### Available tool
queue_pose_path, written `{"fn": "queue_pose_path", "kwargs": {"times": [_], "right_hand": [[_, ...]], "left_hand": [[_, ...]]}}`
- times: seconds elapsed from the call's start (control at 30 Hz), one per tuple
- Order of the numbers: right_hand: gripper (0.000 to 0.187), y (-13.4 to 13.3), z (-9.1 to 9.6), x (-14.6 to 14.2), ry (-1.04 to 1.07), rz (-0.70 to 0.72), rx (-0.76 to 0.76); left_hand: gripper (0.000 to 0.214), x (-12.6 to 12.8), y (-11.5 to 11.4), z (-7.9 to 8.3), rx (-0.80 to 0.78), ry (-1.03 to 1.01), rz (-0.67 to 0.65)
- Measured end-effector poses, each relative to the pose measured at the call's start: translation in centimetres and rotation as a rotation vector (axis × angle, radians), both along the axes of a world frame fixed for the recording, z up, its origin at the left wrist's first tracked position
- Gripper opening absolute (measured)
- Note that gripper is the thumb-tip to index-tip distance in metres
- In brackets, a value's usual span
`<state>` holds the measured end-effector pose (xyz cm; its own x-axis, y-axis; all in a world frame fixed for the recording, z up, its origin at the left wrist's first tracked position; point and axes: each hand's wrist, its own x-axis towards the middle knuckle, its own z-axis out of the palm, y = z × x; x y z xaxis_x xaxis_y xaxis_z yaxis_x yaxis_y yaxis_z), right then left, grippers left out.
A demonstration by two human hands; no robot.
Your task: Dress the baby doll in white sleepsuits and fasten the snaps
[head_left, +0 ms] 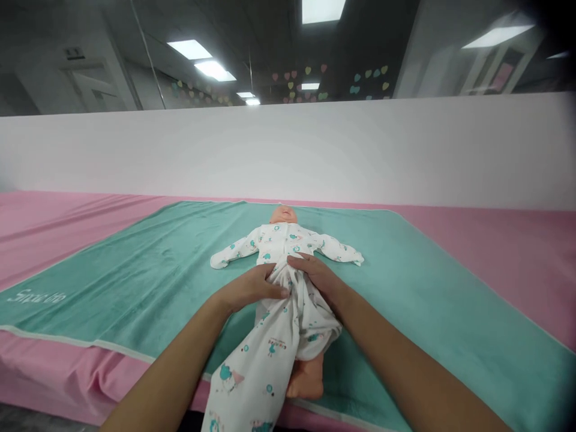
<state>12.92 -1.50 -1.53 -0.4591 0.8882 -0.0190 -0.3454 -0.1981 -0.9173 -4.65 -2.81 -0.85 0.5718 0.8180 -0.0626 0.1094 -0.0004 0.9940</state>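
Observation:
A baby doll (283, 213) lies on its back on a green towel (387, 282), its head away from me. It wears a white printed top (279, 237), with both sleeves spread out to the sides. White printed baby trousers (274, 345) are bunched over its lower body. One trouser leg hangs toward me past the bed's edge, while the doll's bare foot (308, 379) shows below the other. My left hand (254, 285) pinches the bunched cloth at its left side. On the right side, my right hand (317, 273) grips the waist of the trousers, fingers partly hidden in the folds.
Beneath the towel is a pink sheet (508, 252). A low white wall (288, 150) runs along the back, with dark glass above it reflecting ceiling lights (321, 11). The bed's front edge (54, 366) lies close to me.

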Motion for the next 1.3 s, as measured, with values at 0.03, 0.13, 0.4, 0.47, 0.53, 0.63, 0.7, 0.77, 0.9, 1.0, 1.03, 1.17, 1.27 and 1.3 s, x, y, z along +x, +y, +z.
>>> {"fn": "queue_pose_path", "kwargs": {"times": [0.03,0.13,0.4,0.47,0.53,0.63,0.7,0.77,0.9,1.0,1.03,1.17,1.27,1.3], "right_hand": [[0.038,0.0,0.0,0.0,0.028,0.002,0.009],[0.04,-0.2,-0.2,-0.1,0.077,0.066,0.04],[0.038,-1.4,0.6,0.1,-0.382,0.36,0.298],[0.036,-1.8,0.8,0.1,-0.528,0.464,0.379],[0.035,-2.0,0.7,0.0,-0.546,0.474,0.399],[0.034,-2.0,0.2,0.1,-0.395,0.366,0.285],[0.033,-2.0,0.1,0.3,-0.241,0.282,0.156],[0.033,-2.1,0.1,0.5,-0.102,0.229,0.047],[0.033,-2.2,0.5,0.4,0.033,0.159,-0.003],[0.037,-2.3,0.8,0.3,0.063,0.157,0.043],[0.038,-2.3,0.9,0.3,0.067,0.185,0.059],[0.042,-2.2,0.9,0.3,0.011,0.312,0.121],[0.046,-1.9,0.4,0.3,-0.049,0.354,0.138],[0.048,-1.9,0.2,0.3,-0.053,0.373,0.144]], "left_hand": [[0.026,0.0,-0.1,-0.1,-0.014,-0.001,-0.012],[0.02,0.0,-0.3,-0.8,-0.069,-0.2,0.069],[0.027,1.1,-1.3,-0.8,-0.181,-0.512,0.232],[0.024,1.3,-1.5,-0.8,-0.178,-0.514,0.248],[0.024,1.3,-1.5,-1.0,-0.164,-0.503,0.244],[0.025,1.3,-1.4,-1.4,-0.089,-0.446,0.262],[0.03,1.2,-1.2,-1.5,-0.024,-0.378,0.235],[0.04,1.1,-1.2,-1.3,0.012,-0.303,0.16],[0.046,0.9,-1.5,-0.6,-0.014,-0.141,0.079],[0.036,1.0,-1.8,-0.4,-0.086,-0.18,0.095],[0.036,1.1,-1.9,-0.4,-0.109,-0.24,0.116],[0.032,1.6,-2.4,0.1,-0.154,-0.447,0.291],[0.026,1.9,-2.8,0.8,-0.188,-0.493,0.4],[0.025,2.0,-2.9,0.9,-0.202,-0.492,0.423]]}}
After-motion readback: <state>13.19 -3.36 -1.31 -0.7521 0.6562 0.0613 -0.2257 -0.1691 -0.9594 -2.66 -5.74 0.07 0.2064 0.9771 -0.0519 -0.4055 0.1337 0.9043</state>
